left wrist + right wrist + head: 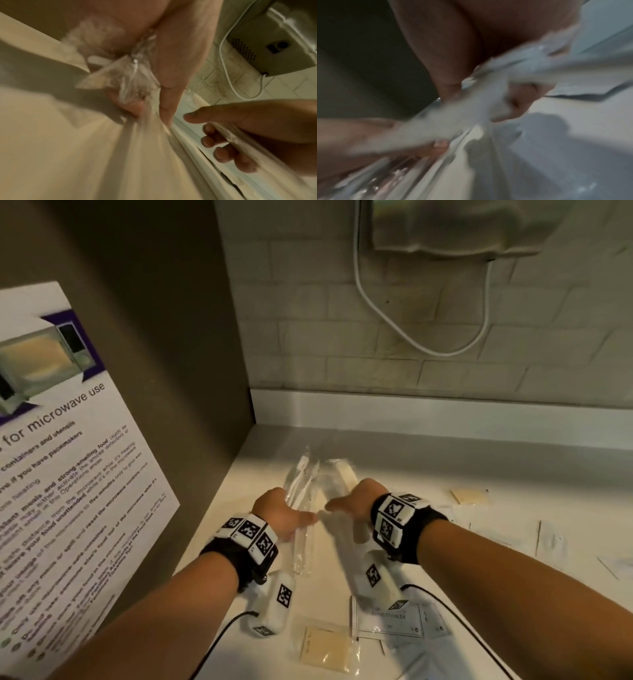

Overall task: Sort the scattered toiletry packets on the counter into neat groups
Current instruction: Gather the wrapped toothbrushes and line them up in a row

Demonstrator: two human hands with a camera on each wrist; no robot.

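Left hand (279, 517) pinches clear toothbrush packets (303, 491), right hand (352, 501) grips another beside them, near the worktop (428, 467) back-left corner. Light, crinkly, slippery film; hold over the stiff handles.

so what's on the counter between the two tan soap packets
In the head view, between the near tan soap packet and the far tan soap packet lie the white conditioner sachet and the right forearm with its black wrist camera band.

Shared kitchenette — microwave-use notice (68, 460), tiled wall (376, 350), white counter (445, 470).
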